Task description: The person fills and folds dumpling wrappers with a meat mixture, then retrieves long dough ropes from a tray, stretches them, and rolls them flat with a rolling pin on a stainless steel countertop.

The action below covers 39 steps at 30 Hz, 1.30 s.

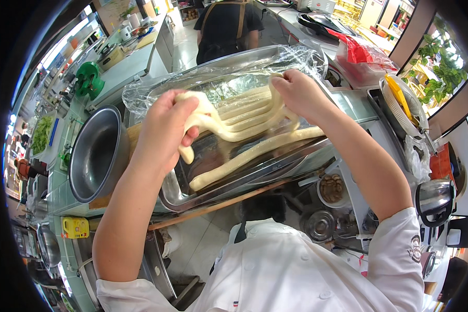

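Note:
Several long, glossy strands of dough (241, 130) hang between my hands over a deep metal tray (179, 197). My left hand (167, 128) grips their bunched left ends, and one short end dangles below its fingers. At the right, my right hand (296, 91) pinches the other ends near the tray's far side. A separate thick dough strand (253, 153) lies along the near part of the tray, apart from my fingers. Clear plastic film (140, 91) is bunched along the tray's far rim. How much of the held dough rests on the tray floor I cannot tell.
A large metal bowl (97, 154) stands left of the tray, close to my left forearm. Beyond the tray a person (230, 29) in dark clothes has their back to me. At the right are a strainer basket (397, 101) and a metal kettle (435, 201).

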Tool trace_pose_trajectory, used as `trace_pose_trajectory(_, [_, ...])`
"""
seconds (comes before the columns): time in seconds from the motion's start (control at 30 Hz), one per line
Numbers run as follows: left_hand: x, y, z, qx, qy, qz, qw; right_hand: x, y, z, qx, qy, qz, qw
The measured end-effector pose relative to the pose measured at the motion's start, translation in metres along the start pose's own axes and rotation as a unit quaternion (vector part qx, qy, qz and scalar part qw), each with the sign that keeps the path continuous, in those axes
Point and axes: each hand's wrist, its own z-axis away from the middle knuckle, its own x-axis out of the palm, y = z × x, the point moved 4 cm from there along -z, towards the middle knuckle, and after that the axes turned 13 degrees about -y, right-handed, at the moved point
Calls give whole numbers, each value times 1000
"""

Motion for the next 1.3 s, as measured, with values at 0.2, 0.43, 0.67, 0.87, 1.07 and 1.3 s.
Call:
trace_pose_trajectory(0.2, [5,42,-19,64,-7,61,996,-12,-70,12,-55,-17,-161,985])
trace_pose_trajectory(0.43, [-6,78,-8,152,-111,156,970,-63,-111,9,-140,-34,-353,924])
trace_pose_trajectory(0.67, [6,74,65,222,25,149,963,-93,-87,9,-120,-5,-283,951])
trace_pose_trajectory(0.87, [44,26,231,283,146,199,927,-20,-122,34,-222,-204,-401,865])
trace_pose_trajectory(1.07, [81,-63,452,232,385,222,866,184,-192,162,-233,-387,-281,847])
trace_pose_trajectory(1.3, [121,-183,727,223,634,225,706,451,-215,418,-201,-635,-229,710])
